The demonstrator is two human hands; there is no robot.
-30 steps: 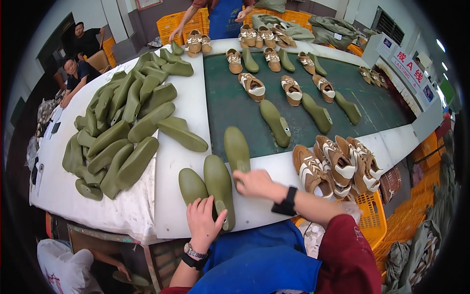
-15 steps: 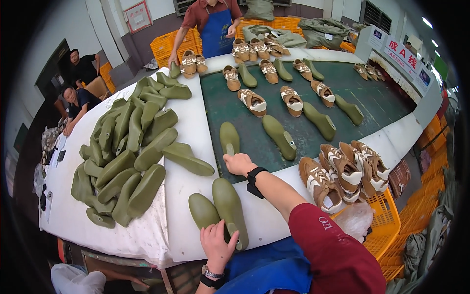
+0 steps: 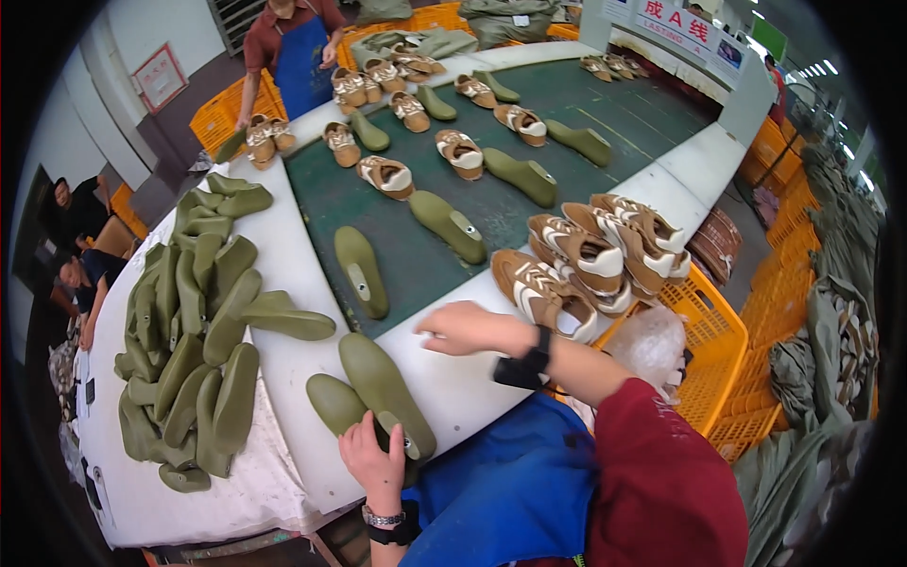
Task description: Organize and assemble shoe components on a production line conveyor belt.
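My left hand point(image 3: 373, 458) grips the heel end of a green shoe last point(image 3: 333, 402) at the front of the white table. A second, longer last point(image 3: 383, 383) leans against it, touching my thumb side. Over the white edge hovers my right hand point(image 3: 472, 329), empty, with its fingers loosely stretched to the left. Just beyond it a single last point(image 3: 361, 272) lies on the green conveyor belt point(image 3: 312, 203). Another last point(image 3: 447, 227) lies to its right, in front of brown-and-white sneakers point(image 3: 385, 177) and more lasts.
A heap of green lasts point(image 3: 189, 321) covers the left of the table. Several sneakers point(image 3: 543, 291) cluster at the right edge, above an orange crate point(image 3: 710, 335) with clear plastic. Across the table, a person in a blue apron point(image 3: 307, 71) touches a sneaker point(image 3: 260, 142).
My right hand has let go of the last on the belt and drawn back right. My left hand stays on the front lasts. The whole view has shifted.
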